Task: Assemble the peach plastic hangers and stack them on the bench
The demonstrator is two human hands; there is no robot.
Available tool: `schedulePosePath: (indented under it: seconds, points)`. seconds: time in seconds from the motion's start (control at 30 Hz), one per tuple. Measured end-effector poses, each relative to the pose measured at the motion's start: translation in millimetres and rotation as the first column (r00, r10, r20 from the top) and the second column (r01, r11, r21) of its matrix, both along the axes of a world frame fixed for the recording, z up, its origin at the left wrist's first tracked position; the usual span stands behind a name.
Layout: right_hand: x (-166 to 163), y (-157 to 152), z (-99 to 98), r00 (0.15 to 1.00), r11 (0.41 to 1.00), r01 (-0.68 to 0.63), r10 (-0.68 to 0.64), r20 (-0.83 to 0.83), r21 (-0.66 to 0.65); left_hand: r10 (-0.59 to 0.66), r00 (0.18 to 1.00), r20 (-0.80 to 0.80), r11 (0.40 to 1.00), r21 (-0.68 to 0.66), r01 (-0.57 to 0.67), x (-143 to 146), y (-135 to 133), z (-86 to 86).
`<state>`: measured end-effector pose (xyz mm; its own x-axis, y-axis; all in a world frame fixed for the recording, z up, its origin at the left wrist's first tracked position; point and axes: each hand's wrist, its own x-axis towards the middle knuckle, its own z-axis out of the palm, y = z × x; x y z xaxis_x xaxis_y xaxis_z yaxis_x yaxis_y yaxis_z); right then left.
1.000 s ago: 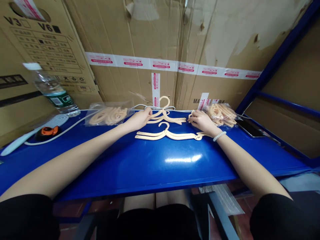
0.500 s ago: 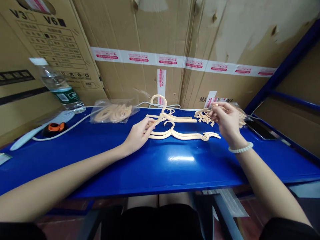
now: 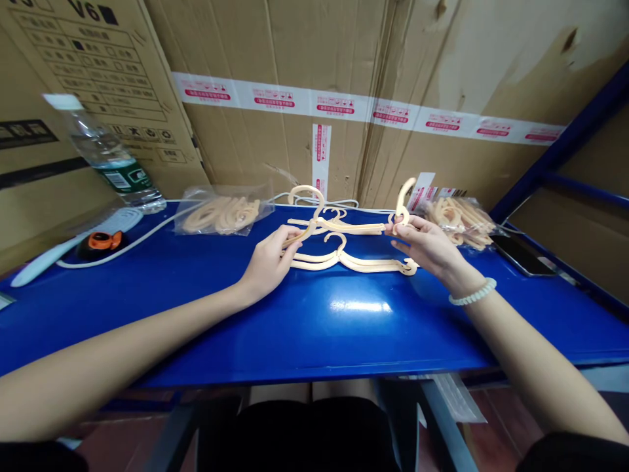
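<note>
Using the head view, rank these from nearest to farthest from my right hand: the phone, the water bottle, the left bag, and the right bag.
From your right hand:
1. Right bag: just beyond it, slightly right.
2. Phone: farther to the right.
3. Left bag: across, on the left side.
4. Water bottle: far left, by the cardboard.

A small workshop-like corner: a glossy blue workbench (image 3: 314, 334) with a blue frame (image 3: 560, 145) stands against tall brown cardboard (image 3: 275, 46) crossed by red-and-white printed tape (image 3: 299, 99), holding clear plastic bags (image 3: 263, 202) of beige hanger parts (image 3: 238, 214).
</note>
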<state>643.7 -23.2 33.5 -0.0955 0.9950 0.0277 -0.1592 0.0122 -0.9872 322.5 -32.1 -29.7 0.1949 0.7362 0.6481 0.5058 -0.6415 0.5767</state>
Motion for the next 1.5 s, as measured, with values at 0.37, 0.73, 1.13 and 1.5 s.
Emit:
schedulePosePath:
  seconds: [0.37,0.73,1.13,1.5]
  points:
    - [3,5,-4.3,0.997,0.998,-0.049,0.051,0.059,-0.029,-0.006,0.993,-0.121,0.996,0.088,0.017,-1,1,-4.1]
    - [6,7,-6.6,0.996,0.989,-0.069,0.077,0.055,-0.132,0.033,0.990,-0.139,0.986,0.167,-0.009,0,-3,-3.4]
    - [4,8,-13.4,0.989,0.989,-0.123,0.129,0.075,-0.082,0.051,0.989,-0.136,0.982,0.186,-0.025,1,-5,-1.6]
    - [-4,8,-21.0,0.992,0.998,-0.047,0.041,0.121,0.046,0.027,0.987,-0.156,0.984,0.179,0.001,-1,-6,-3.0]
